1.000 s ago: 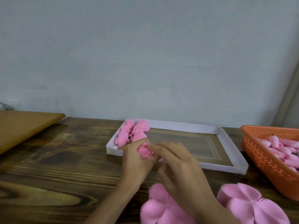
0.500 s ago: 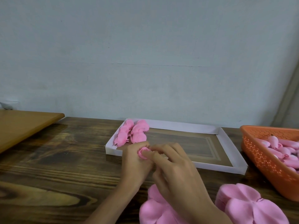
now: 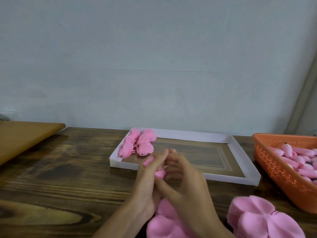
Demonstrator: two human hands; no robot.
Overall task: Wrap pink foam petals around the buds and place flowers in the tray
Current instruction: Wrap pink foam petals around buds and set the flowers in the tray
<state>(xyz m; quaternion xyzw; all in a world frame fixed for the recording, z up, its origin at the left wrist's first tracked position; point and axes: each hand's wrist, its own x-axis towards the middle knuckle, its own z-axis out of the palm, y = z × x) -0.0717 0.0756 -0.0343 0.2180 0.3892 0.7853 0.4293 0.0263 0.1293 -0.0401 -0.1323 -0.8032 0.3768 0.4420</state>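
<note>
A small pink foam flower (image 3: 160, 172) sits between both hands, just in front of the white tray (image 3: 240, 148). My left hand (image 3: 147, 184) holds it from the left, with a petal edge showing past the fingers. My right hand (image 3: 185, 182) curls round it from the right, fingers pressing the petals in. Most of the flower is hidden by the fingers. Several finished pink flowers (image 3: 139, 143) lie in the tray's far left corner.
An orange perforated basket (image 3: 274, 162) of pink buds stands at the right. Stacks of flat pink foam petals (image 3: 264, 219) lie near the front edge, another stack (image 3: 163, 224) under my wrists. A light wooden board (image 3: 25, 136) sits at the far left.
Both hands have drawn back slightly from the tray toward me and closed tighter on the flower, which now shows less between the fingers.
</note>
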